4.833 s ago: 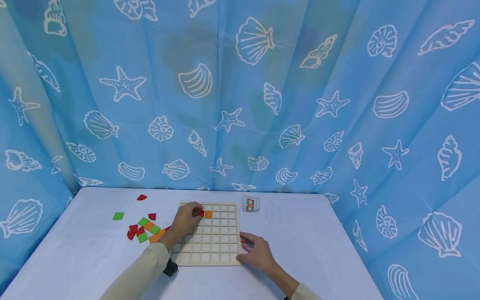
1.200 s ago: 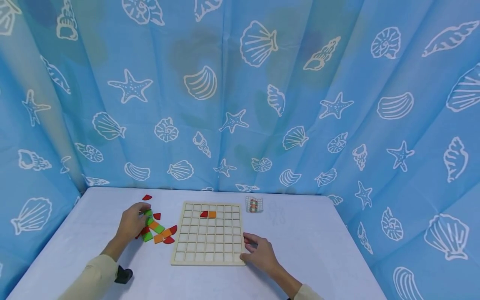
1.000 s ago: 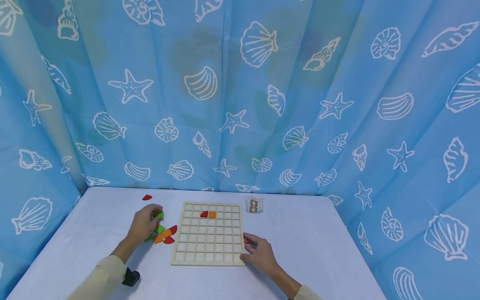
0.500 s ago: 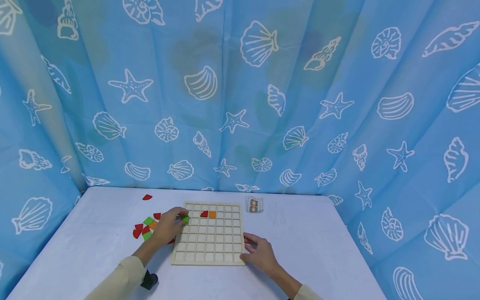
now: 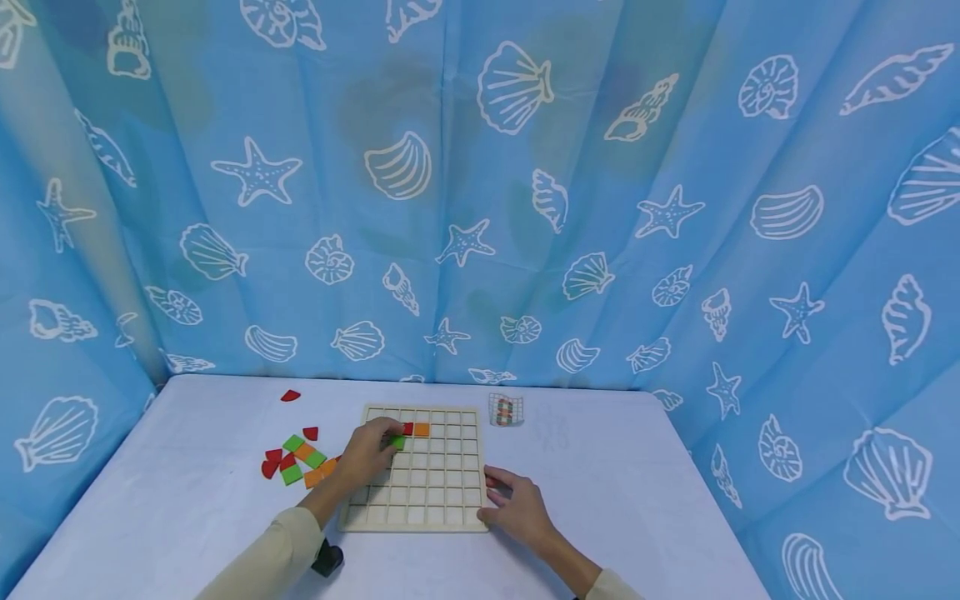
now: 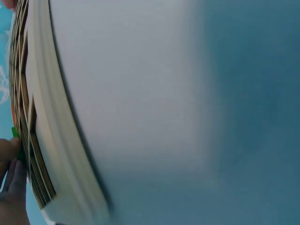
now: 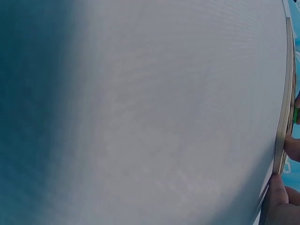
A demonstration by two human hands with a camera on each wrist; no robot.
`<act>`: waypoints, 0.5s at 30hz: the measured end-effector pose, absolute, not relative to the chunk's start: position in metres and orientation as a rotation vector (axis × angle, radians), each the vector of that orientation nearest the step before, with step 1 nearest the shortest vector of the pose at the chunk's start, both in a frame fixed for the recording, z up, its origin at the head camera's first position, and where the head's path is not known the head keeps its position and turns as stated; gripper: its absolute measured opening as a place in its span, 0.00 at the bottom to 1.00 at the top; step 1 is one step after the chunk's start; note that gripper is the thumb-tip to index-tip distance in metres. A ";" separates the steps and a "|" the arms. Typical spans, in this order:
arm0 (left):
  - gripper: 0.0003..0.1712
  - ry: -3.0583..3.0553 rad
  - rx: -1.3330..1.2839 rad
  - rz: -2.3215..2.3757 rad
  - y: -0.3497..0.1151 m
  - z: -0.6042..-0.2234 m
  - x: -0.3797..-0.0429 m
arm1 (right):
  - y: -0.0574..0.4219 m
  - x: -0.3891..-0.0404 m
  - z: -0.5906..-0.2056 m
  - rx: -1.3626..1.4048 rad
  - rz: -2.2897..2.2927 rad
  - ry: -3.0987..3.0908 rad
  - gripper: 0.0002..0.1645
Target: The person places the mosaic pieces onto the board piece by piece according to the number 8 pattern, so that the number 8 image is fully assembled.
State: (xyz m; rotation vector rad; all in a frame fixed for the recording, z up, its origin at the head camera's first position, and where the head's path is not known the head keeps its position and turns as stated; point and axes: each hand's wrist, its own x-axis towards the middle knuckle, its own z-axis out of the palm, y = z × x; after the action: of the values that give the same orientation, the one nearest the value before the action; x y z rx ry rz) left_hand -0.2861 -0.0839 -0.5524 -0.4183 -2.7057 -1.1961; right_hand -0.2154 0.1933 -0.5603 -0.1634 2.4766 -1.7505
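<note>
My left hand (image 5: 367, 454) pinches a green square tile (image 5: 398, 443) low over the pale wooden grid board (image 5: 442, 492), in its upper left part. In the left wrist view, the thumb and fingertips meet at that tile (image 6: 15, 132). Just above it, a red quarter-circle tile (image 5: 408, 429) lies in a cell, partly covered by the fingertips. An orange square tile (image 5: 422, 430) fills the cell to its right. At the board's lower right edge, my right hand (image 5: 519, 508) touches the rim with fingers and thumb spread apart.
Left of the board lie several loose green, orange and red tiles (image 5: 291, 474), some behind the left forearm. One red quarter-circle tile (image 5: 290, 395) lies farther back. A small card (image 5: 506, 410) with a coloured grid pattern sits beyond the board's right corner. A blue shell-print curtain (image 5: 465, 208) hangs behind the table.
My left hand has left the red tile in its cell, gone to the loose tiles, picked up a green square, and carried it right over the board. The right hand stays at the rim.
</note>
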 end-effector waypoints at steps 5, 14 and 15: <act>0.18 -2.691 -0.438 -1.197 -0.080 -0.555 -0.288 | 0.193 -0.215 -0.560 -0.150 -1.737 2.480 0.42; 0.19 -2.730 -0.345 -1.206 -0.081 -0.550 -0.288 | 0.193 -0.215 -0.559 -0.184 -1.762 2.460 0.41; 0.19 -2.735 -0.337 -1.202 -0.081 -0.550 -0.288 | 0.194 -0.214 -0.559 -0.184 -1.760 2.462 0.41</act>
State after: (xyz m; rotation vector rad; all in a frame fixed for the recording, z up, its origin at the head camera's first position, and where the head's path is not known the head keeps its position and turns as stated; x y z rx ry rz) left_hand -0.2880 -0.0806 -0.5498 -0.3366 -2.7346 -1.2025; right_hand -0.2145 0.1935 -0.5591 -0.1839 2.4622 -1.7596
